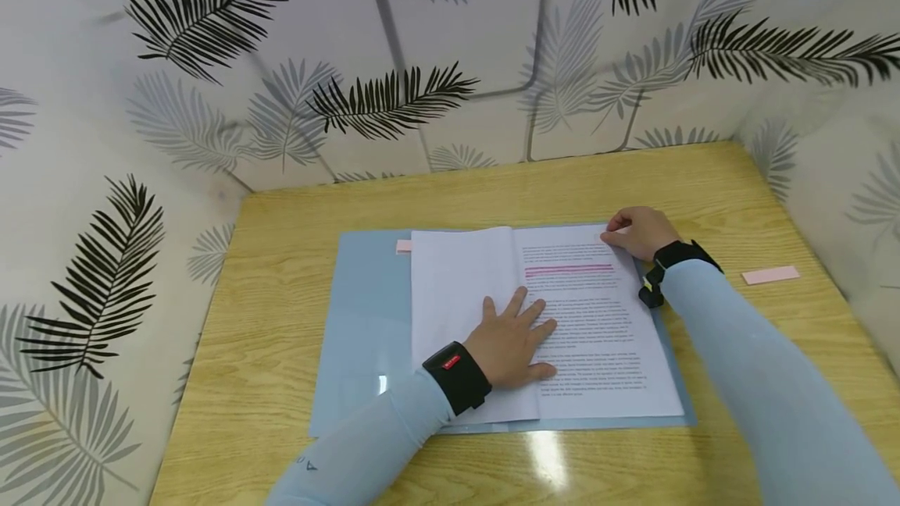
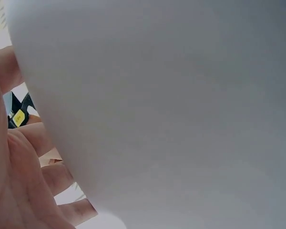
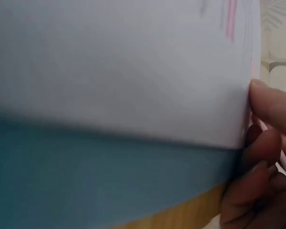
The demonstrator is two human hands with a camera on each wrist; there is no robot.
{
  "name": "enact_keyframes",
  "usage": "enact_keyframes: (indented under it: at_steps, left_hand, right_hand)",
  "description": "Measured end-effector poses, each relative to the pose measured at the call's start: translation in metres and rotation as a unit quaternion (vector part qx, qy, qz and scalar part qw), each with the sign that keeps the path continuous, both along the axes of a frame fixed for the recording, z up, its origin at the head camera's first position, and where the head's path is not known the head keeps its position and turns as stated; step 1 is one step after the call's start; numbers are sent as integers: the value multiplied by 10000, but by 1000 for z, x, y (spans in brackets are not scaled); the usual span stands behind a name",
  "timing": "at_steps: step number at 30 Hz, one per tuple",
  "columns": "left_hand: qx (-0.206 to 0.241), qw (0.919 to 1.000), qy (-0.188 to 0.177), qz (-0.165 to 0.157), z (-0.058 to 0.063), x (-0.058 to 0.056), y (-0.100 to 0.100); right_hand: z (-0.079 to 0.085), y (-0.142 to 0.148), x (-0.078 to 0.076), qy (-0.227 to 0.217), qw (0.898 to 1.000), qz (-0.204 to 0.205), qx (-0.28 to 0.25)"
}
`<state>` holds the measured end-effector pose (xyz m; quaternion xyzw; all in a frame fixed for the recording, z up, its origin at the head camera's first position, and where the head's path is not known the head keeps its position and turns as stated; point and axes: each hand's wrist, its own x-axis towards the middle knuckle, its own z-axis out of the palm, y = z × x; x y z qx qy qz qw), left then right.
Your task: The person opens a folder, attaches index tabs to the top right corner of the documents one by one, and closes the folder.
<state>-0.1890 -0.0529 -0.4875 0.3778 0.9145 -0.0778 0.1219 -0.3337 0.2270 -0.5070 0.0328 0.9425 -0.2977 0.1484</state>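
A blue folder (image 1: pixel 366 318) lies spread on the table with a document of white sheets in it. The right-hand printed page (image 1: pixel 598 334) bears pink highlighted lines near its top; the left-hand page (image 1: pixel 450 279) shows blank. My left hand (image 1: pixel 509 346) presses on the sheets near the fold, its fingers spread. At the page's top right corner, my right hand (image 1: pixel 640 233) pinches the paper. In the right wrist view the thumb (image 3: pixel 271 105) is at the page edge, with the other fingers curled below. Paper fills most of the left wrist view.
A pale pink strip (image 1: pixel 770 276) lies on the wooden table (image 1: pixel 274 295) to the right of the folder. Another pink tab (image 1: pixel 404 247) sticks out at the left page's upper edge. Leaf-patterned cloth (image 1: pixel 450 45) hangs behind and beside the table.
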Motion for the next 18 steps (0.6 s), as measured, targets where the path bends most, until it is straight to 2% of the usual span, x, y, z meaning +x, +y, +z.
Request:
enact_keyframes:
  at_steps: [7,18]
  left_hand:
    - [-21,10000,15,41,2,0,0]
    - [-117,9999,-77,84,5,-4,6]
  right_hand:
    - [-6,7,-1,27,9998,-49,-215]
    - [-7,8,-2,-251,9988,-184,-380]
